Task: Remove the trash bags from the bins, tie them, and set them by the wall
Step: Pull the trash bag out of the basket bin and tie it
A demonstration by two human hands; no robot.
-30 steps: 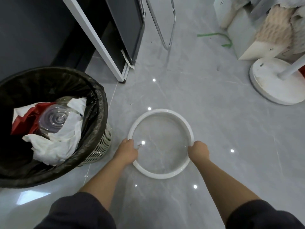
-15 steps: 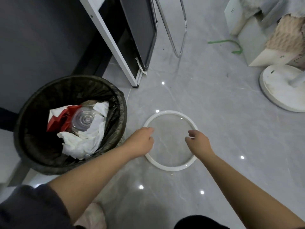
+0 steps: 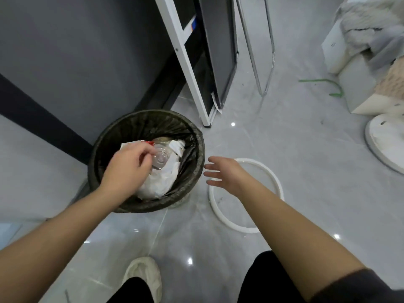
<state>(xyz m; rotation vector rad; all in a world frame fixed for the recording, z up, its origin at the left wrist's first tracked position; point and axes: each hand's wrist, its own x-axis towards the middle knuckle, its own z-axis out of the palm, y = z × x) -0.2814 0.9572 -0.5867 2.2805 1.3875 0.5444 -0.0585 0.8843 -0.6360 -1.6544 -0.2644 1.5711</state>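
Trash bag [image 3: 193, 171] lines the bin [image 3: 178, 202] at 9 o'clock of the white ring [image 3: 244, 160]. Left hand [image 3: 124, 169] curls over its rubbish, whether gripping cannot be told. Right hand [image 3: 223, 173], fingers spread, hovers between bin and ring.

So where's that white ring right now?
Head view: the white ring lies flat on the grey floor just right of the bag-lined bin, partly under the person's right hand and forearm.
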